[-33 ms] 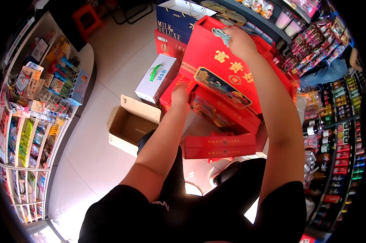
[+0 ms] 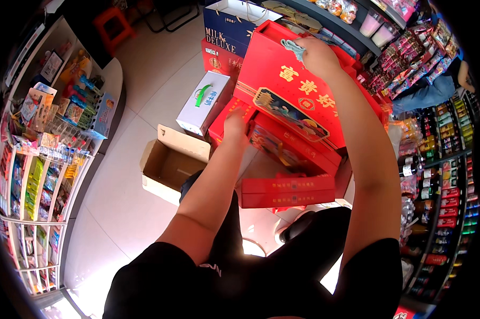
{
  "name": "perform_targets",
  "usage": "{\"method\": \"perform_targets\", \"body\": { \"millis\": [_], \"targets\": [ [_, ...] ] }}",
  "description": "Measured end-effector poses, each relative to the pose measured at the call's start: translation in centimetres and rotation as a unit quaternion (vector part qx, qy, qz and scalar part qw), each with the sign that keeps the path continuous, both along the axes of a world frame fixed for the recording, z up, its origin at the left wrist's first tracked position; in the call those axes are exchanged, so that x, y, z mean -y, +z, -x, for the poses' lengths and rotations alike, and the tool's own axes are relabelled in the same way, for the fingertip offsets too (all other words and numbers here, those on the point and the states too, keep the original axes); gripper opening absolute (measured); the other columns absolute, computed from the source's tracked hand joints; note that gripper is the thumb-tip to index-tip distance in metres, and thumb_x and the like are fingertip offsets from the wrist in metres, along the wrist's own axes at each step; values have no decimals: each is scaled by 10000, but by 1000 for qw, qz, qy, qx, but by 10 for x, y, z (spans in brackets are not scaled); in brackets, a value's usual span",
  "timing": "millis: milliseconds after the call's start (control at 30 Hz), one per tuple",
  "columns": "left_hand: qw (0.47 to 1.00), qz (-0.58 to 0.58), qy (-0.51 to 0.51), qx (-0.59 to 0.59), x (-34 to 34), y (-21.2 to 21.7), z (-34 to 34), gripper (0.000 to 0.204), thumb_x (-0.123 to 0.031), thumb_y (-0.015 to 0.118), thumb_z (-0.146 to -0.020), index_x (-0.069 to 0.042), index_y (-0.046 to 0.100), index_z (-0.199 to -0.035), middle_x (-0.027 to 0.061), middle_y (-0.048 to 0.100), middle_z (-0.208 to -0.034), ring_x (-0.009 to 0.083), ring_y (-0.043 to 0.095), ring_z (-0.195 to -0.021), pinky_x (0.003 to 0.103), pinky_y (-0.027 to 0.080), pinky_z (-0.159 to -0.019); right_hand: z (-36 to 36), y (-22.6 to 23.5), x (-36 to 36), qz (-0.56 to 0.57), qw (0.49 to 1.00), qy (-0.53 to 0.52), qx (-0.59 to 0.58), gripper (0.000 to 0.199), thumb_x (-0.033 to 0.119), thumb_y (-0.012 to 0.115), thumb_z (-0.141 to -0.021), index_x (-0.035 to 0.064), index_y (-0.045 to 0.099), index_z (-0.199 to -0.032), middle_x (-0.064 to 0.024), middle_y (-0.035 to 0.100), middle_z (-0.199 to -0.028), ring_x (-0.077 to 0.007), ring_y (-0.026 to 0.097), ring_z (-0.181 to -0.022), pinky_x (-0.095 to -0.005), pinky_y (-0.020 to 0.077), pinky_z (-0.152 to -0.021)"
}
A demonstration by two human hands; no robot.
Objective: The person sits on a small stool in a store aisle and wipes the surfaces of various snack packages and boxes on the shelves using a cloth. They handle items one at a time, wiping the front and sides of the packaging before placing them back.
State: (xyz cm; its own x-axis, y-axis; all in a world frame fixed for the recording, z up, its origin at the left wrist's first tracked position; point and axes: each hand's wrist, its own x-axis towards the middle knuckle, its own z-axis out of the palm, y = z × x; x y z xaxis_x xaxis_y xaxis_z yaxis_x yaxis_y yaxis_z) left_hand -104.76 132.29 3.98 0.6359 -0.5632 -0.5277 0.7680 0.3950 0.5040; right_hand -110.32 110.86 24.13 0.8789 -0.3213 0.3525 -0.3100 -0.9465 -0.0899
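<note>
In my right hand point(image 2: 321, 57) is a crumpled pale blue-green cloth point(image 2: 292, 49), pressed to the upper edge of a big red gift box point(image 2: 269, 74) with gold lettering and a dark picture band. That box leans tilted over other red boxes. Lower and to the left, my left hand point(image 2: 236, 125) is closed at the edge of a smaller red box point(image 2: 217, 129); its fingertips are partly hidden. Beneath the big box lies another red gift box point(image 2: 290, 143) with a picture on its side. Closer to my knees is a flat red box point(image 2: 288, 192).
An open brown carton point(image 2: 173, 159) sits left of my knee, with a white box with a green handle point(image 2: 204, 101) beyond. A dark blue gift bag point(image 2: 234, 26) stands behind. Stocked shelves point(image 2: 447, 186) line the right; a display rack point(image 2: 38, 186) lines the left. A red stool point(image 2: 114, 27) is farther back.
My right hand and the cloth have shifted very slightly to the right along the big box's upper edge. My left hand stays nearly in place.
</note>
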Motion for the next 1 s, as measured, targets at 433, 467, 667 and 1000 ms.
{"method": "perform_targets", "body": {
  "millis": [433,467,667,1000],
  "targets": [
    [999,-43,12,-3,9,16,18,148,-177,551,-888,-95,541,-1010,12,525,-846,111,485,-644,225,458,-548,154,40,38,-438,734,12,518,454,-53,347,-849,-10,624,-1206,-103,682,-1042,-149,666,-827,-262,544,-671],
    [999,-53,8,8,10,20,23,143,-175,546,-890,-94,544,-1008,11,522,-839,108,482,-640,219,453,-550,174,36,46,-407,761,-28,505,453,-46,346,-847,1,636,-1192,-106,687,-1021,-148,667,-796,-266,546,-636],
    [997,-28,-37,57,28,-1,28,119,-123,494,-904,-80,567,-987,14,535,-807,111,514,-658,250,461,-590,214,-8,65,-326,919,-100,199,476,-57,386,-818,69,659,-1188,-126,680,-995,-175,661,-820,-296,532,-679],
    [990,12,-81,111,30,38,68,209,-154,534,-926,-58,598,-1100,30,602,-1000,123,514,-818,247,393,-680,213,-24,88,-147,986,38,69,468,-90,438,-776,36,621,-1188,-194,633,-1160,-336,607,-1084,-352,466,-943]
  ]
}}
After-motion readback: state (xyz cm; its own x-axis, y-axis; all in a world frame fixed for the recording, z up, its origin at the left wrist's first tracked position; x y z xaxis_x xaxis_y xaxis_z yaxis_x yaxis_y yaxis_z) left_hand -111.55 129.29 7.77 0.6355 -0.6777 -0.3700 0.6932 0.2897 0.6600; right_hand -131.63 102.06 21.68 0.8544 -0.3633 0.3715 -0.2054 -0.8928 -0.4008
